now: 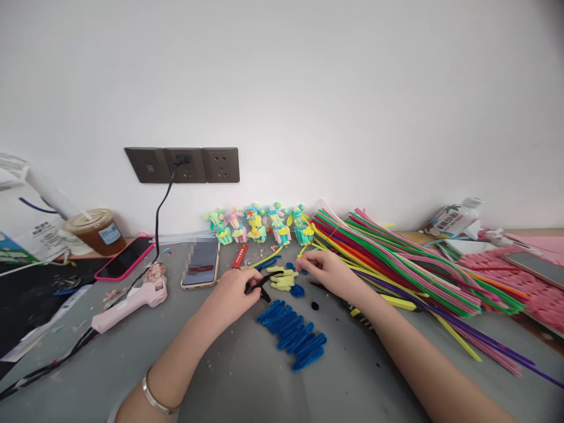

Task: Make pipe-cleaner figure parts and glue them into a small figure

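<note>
My left hand (233, 296) is closed on a black pipe cleaner (268, 278), bent, with a second dark end hanging below the fingers. My right hand (328, 273) has thumb and fingertips pinched together just right of it; whatever is between them is too small to make out. Between and below the hands lies a folded pale yellow pipe cleaner piece (284, 279). Touching its lower edge is a small blue coil (298, 291), and a small black coil (315, 305) sits to the right. Nearer me lies a long zigzag of blue pipe cleaner (291, 335), flat on the grey mat.
Colourful pipe cleaners (409, 258) spread over the right side, with yellow-handled pliers (362, 317) beside my right forearm. Several finished figures (255, 223) line the wall. At left are a phone (201, 264), a pink glue gun (132, 302), its cable, a pink-cased phone (124, 258) and a drink cup (97, 230).
</note>
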`<state>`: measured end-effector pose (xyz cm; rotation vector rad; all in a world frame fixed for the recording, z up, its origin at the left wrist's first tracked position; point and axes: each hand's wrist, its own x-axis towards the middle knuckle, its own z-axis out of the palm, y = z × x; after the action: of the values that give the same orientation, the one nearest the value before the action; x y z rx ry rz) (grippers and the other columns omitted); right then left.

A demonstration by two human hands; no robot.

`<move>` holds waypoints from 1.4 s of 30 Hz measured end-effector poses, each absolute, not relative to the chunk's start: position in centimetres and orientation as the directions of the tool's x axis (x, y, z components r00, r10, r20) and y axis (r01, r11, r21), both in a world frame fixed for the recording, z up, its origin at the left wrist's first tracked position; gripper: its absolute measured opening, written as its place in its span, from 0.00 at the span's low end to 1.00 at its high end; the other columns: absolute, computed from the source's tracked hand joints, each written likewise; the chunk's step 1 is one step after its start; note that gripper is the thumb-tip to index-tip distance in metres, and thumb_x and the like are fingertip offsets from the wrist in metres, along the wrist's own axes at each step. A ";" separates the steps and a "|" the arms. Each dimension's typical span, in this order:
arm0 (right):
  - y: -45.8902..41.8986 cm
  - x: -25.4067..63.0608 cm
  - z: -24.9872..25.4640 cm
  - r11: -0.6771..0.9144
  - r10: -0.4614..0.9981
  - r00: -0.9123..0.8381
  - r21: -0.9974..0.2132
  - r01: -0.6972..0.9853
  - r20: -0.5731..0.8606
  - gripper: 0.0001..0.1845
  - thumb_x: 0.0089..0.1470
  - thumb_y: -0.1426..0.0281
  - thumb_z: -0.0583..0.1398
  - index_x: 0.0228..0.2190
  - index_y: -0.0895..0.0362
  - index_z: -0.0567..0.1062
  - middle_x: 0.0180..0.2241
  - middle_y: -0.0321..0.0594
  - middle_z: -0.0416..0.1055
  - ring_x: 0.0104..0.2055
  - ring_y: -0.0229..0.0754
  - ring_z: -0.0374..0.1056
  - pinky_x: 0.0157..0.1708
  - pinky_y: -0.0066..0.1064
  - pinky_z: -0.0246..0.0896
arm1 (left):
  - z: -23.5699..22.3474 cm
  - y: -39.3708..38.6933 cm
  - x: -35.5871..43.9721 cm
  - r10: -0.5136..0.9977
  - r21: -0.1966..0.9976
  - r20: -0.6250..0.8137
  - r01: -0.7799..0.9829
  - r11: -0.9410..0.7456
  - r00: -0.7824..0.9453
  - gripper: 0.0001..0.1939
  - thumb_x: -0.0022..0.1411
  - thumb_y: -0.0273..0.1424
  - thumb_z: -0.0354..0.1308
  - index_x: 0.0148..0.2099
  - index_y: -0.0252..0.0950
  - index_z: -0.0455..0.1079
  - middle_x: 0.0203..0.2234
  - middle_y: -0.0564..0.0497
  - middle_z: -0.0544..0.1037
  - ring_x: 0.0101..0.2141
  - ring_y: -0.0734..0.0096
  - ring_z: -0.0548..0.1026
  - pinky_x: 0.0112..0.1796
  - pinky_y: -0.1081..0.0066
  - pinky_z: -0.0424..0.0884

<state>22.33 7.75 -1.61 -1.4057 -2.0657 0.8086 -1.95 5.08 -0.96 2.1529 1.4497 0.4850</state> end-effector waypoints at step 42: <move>6.8 21.1 -1.0 0.339 0.909 -0.383 -0.829 0.446 0.166 0.14 0.59 0.58 0.56 0.36 0.56 0.72 0.23 0.31 0.61 0.23 0.35 0.54 0.23 0.27 0.50 | 0.0 5.3 -2.4 0.960 0.855 0.026 0.491 -0.165 0.278 0.07 0.62 0.36 0.52 0.37 0.39 0.67 0.31 0.51 0.83 0.31 0.65 0.77 0.31 0.71 0.65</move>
<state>21.14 6.82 -1.00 -1.1825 -1.9695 0.9358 -2.44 5.28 0.00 1.7833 1.3197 0.7735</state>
